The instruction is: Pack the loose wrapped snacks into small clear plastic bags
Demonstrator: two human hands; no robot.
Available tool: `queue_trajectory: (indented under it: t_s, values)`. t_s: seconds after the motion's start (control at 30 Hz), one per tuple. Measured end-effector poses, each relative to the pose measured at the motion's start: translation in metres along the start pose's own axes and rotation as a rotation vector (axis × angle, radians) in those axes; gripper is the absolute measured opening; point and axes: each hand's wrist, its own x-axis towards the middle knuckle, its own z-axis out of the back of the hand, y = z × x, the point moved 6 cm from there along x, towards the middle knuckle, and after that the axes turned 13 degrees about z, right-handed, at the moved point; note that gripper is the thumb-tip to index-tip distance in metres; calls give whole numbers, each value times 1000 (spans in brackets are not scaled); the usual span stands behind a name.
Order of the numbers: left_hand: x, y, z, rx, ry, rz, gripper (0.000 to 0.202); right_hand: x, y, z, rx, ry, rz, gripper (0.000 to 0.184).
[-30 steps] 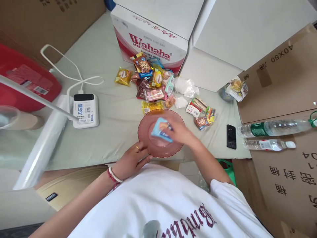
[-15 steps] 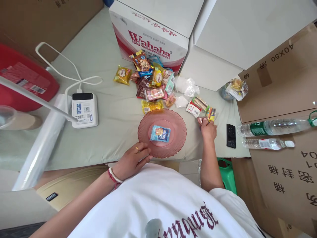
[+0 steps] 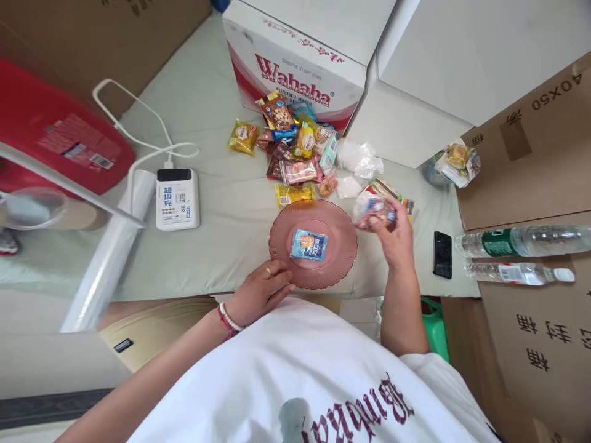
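A pink ribbed plate (image 3: 339,246) lies at the near edge of the grey-green table, with a blue snack packet (image 3: 308,244) in its middle. My left hand (image 3: 261,294) rests against the plate's near rim, fingers curled on it. My right hand (image 3: 392,237) is raised just right of the plate and is closed on a cookie snack packet (image 3: 373,212). A pile of wrapped snacks (image 3: 295,147) lies behind the plate, and a yellow packet (image 3: 293,194) sits at its far rim.
A Wahaha carton (image 3: 300,61) and white boxes (image 3: 443,67) stand behind. A power bank (image 3: 177,198) with white cable and a film roll (image 3: 111,252) lie left. A black phone (image 3: 442,254) and two water bottles (image 3: 517,241) lie right beside cardboard.
My right hand left the blue packet on the plate, reached right to the snacks, and has lifted a cookie packet. My left hand stayed on the plate's rim.
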Motion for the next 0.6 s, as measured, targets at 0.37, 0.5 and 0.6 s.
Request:
queue_trajectory:
  t_s: [0.37, 0.5, 0.6]
  values:
    - [-6, 1, -6, -11, -3, 6, 15, 12, 48, -143, -345, 787, 307, 35]
    - [-4, 2, -6, -9, 3, -2, 14, 19, 55, -101, -357, 459, 457, 41]
    - [-3, 1, -5, -2, 18, -11, 14, 44, 13, -48, -452, 102, 208, 44]
